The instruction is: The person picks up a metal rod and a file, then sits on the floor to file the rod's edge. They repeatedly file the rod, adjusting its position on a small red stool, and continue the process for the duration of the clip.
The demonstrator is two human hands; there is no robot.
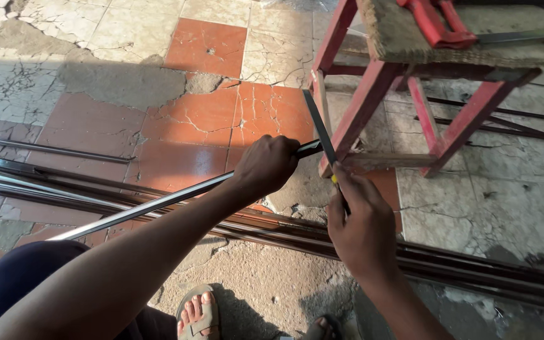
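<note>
My left hand (267, 165) is closed around a long dark metal strip (152, 208) near its far end, holding it slanted above the floor. My right hand (361, 221) grips the yellow-tipped handle of a flat metal file (318, 124), whose blade crosses the end of the strip at an angle. The strip's tip (311, 148) pokes out just past my left fingers, right beside the leg of a red wooden stool (360, 113).
A bundle of long dark metal strips (448, 264) lies across the cracked tile floor under my arms. The red stool has a burlap-covered seat (410, 38) carrying a red-handled tool (432, 25). More rods (511, 123) lie behind it. My sandalled foot (198, 313) shows below.
</note>
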